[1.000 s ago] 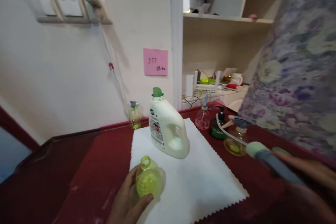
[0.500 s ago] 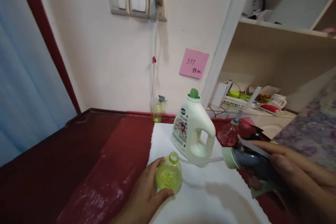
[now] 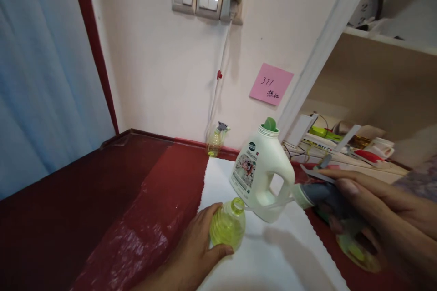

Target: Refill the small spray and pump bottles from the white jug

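Note:
My left hand [image 3: 200,241] is wrapped around the side of a ribbed yellow-green bottle [image 3: 228,227], whose neck is uncapped. In my right hand [image 3: 378,209] is a grey trigger sprayer head [image 3: 316,193] with a pale green collar. Its thin clear dip tube [image 3: 273,204] points left towards the bottle's mouth; whether the tip touches the neck I cannot tell. Behind them stands a large pale green jug [image 3: 261,173] with a handle and a green insert in its opening. All of this is over a white sheet [image 3: 262,259].
Against the wall stands a small yellow spray bottle [image 3: 215,143]. Part of another yellow container [image 3: 357,252] shows beneath my right hand. A pink note [image 3: 271,84] is on the wall. Shelving with a white jug [image 3: 380,149] is at right, a blue curtain [image 3: 51,77] at left.
The view has turned, so the bottle, jug and wall items sit further right in the picture. The sprayer head is slightly closer to the bottle. Both hands keep their holds.

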`<state>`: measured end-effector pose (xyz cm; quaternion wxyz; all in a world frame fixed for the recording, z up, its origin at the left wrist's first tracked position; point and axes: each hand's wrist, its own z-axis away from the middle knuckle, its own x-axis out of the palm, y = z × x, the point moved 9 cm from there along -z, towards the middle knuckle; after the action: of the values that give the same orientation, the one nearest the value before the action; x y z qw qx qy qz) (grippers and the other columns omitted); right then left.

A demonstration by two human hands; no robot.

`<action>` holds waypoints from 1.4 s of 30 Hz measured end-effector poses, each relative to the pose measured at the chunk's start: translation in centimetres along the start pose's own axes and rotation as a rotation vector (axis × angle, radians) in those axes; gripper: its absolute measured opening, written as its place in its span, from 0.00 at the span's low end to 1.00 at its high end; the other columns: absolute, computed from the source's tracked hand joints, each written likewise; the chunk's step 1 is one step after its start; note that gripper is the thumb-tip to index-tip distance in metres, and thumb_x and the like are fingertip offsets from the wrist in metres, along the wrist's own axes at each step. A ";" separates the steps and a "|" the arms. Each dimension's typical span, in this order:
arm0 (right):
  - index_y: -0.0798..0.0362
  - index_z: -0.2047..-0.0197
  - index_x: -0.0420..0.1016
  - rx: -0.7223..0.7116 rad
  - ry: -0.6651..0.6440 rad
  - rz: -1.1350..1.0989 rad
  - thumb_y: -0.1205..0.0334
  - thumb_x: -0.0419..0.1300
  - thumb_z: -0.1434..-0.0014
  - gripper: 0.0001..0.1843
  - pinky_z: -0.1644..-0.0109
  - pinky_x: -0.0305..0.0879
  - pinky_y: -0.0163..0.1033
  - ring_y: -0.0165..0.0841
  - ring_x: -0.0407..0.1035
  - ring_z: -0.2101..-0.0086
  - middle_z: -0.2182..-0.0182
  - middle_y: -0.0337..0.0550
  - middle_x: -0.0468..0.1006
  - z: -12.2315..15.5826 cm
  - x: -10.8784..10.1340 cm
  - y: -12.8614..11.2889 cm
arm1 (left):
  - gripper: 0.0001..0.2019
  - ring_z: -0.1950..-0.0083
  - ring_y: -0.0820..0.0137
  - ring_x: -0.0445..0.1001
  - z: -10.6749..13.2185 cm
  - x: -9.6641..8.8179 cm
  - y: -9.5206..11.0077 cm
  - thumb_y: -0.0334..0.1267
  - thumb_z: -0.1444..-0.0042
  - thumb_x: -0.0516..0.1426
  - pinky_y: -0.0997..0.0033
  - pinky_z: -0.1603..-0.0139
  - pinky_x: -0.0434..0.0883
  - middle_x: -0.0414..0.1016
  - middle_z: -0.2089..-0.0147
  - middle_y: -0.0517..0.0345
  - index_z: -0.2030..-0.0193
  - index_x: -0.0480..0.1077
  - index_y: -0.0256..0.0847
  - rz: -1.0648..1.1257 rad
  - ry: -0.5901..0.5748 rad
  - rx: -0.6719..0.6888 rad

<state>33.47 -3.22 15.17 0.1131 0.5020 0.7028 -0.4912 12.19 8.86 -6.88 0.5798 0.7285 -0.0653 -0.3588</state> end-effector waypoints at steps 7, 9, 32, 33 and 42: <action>0.46 0.51 0.77 -0.280 -0.215 0.059 0.50 0.50 0.31 0.18 0.75 0.68 0.34 0.30 0.71 0.76 0.68 0.39 0.81 -0.7 6.3 -5.5 | 0.37 0.33 0.53 0.62 0.2 0.0 0.4 0.36 0.49 0.64 0.52 0.32 0.58 0.65 0.32 0.44 0.33 0.58 0.41 0.001 -0.003 0.003; 0.47 0.51 0.76 -0.288 -0.301 0.077 0.52 0.48 0.29 0.17 0.69 0.69 0.36 0.32 0.74 0.70 0.64 0.40 0.82 -0.5 8.8 -5.5 | 0.37 0.31 0.52 0.61 0.2 0.0 0.3 0.37 0.49 0.64 0.50 0.30 0.56 0.63 0.31 0.43 0.33 0.58 0.40 0.001 0.001 -0.008; 0.50 0.60 0.72 -0.287 -0.503 0.165 0.54 0.42 0.28 0.20 0.58 0.71 0.46 0.40 0.77 0.62 0.61 0.45 0.81 0.6 13.7 -4.3 | 0.37 0.32 0.52 0.63 0.1 -0.1 0.4 0.35 0.51 0.65 0.49 0.31 0.58 0.66 0.32 0.46 0.33 0.60 0.44 0.001 0.027 0.027; 0.50 0.58 0.72 -0.300 -0.495 0.183 0.54 0.42 0.28 0.20 0.59 0.72 0.46 0.41 0.77 0.62 0.62 0.46 0.81 0.6 13.7 -4.4 | 0.37 0.32 0.52 0.64 0.1 -0.1 0.4 0.35 0.50 0.65 0.49 0.31 0.58 0.66 0.32 0.46 0.33 0.60 0.45 0.004 0.025 0.025; 0.50 0.56 0.76 -0.419 -0.423 0.317 0.59 0.45 0.28 0.17 0.65 0.68 0.37 0.36 0.78 0.68 0.67 0.43 0.82 0.5 13.2 -5.6 | 0.36 0.32 0.53 0.64 0.3 -0.2 0.2 0.36 0.50 0.65 0.51 0.31 0.58 0.67 0.32 0.49 0.33 0.60 0.46 0.012 0.047 0.053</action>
<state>22.52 4.16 9.58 0.4321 0.4580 0.6627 -0.4055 11.93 8.64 -6.60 0.5639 0.7514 -0.0653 -0.3364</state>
